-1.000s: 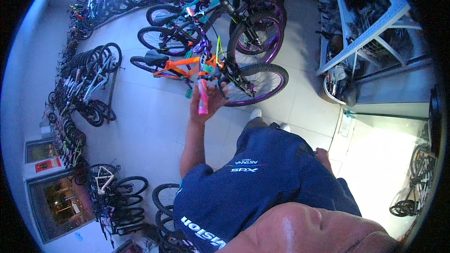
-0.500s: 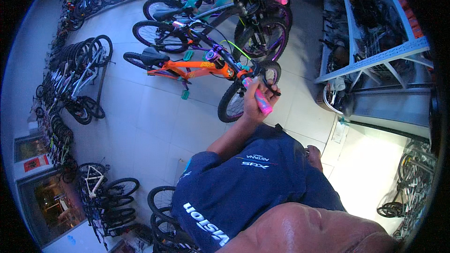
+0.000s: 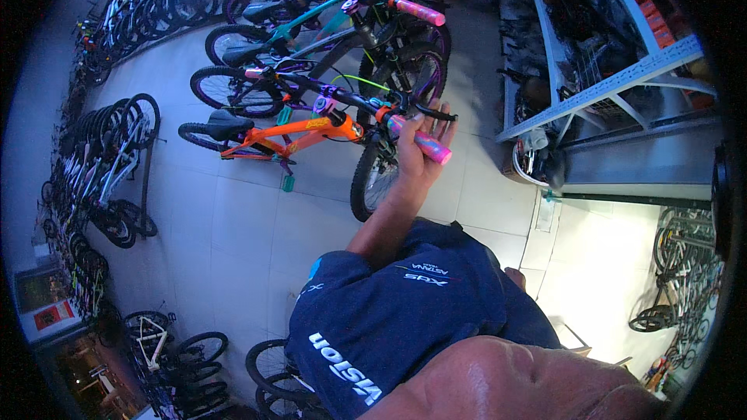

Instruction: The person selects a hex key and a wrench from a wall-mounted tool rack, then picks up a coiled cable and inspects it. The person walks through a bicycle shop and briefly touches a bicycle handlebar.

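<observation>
My left hand point(image 3: 420, 148) is under the pink and blue handlebar grip point(image 3: 424, 144) of an orange bike point(image 3: 303, 136). Its thumb lies along the near side of the grip. The fingers are stretched out and apart on the far side, by the black brake lever point(image 3: 440, 115). The grip rests against the palm, without fingers wrapped round it. Of my right hand point(image 3: 515, 278) only a small patch of skin seems to show past the dark blue shirt point(image 3: 436, 295); its fingers are hidden.
More bikes point(image 3: 268, 43) stand close behind the orange one, handlebars overlapping. Rows of bikes point(image 3: 117, 148) line the left side. At right stands a metal shelf point(image 3: 607, 85) with a white bucket point(image 3: 523, 171) below it. Dark wheels point(image 3: 272, 365) are near me at lower left.
My left hand's fingers have uncurled from the brake lever and are now stretched out. The handlebar and bikes appear further left and the head view has shifted. Less of my right hand shows.
</observation>
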A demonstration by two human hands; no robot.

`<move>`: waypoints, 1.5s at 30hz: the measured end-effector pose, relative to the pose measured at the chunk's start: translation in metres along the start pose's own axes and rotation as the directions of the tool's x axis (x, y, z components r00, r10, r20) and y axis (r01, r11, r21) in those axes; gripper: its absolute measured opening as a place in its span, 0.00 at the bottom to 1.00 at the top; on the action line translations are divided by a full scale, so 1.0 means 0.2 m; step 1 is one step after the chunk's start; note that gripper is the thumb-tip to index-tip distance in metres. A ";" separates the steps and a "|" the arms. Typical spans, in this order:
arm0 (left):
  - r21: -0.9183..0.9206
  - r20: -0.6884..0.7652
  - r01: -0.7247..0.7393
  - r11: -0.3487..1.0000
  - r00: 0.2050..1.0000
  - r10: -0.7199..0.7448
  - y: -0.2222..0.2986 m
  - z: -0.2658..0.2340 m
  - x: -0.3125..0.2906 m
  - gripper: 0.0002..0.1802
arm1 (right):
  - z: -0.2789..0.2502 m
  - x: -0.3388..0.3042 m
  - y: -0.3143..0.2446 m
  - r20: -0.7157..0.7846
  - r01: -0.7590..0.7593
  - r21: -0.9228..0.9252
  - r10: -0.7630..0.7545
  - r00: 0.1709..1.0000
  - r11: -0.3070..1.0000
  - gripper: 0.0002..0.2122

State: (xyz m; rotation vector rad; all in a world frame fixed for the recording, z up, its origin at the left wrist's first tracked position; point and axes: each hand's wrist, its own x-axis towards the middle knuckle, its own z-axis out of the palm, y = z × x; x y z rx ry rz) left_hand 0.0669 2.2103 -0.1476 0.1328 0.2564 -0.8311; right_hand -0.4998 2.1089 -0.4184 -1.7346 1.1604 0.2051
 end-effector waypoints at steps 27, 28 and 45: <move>0.040 0.147 0.059 0.997 0.987 -0.065 0.08 -0.19 0.07 0.19 | 0.22 -0.05 -0.18 0.027 -0.315 0.308 0.322 0.946 0.898 0.13; 0.057 0.087 0.060 0.997 0.994 -0.065 0.09 -0.19 0.08 0.19 | 0.23 -0.06 -0.13 0.020 -0.255 0.236 0.258 0.966 0.938 0.12; 0.205 0.129 0.089 0.975 0.985 -0.117 0.13 -0.23 0.11 0.22 | 0.39 -0.10 -0.22 -0.063 -0.412 0.631 0.573 0.817 0.657 0.14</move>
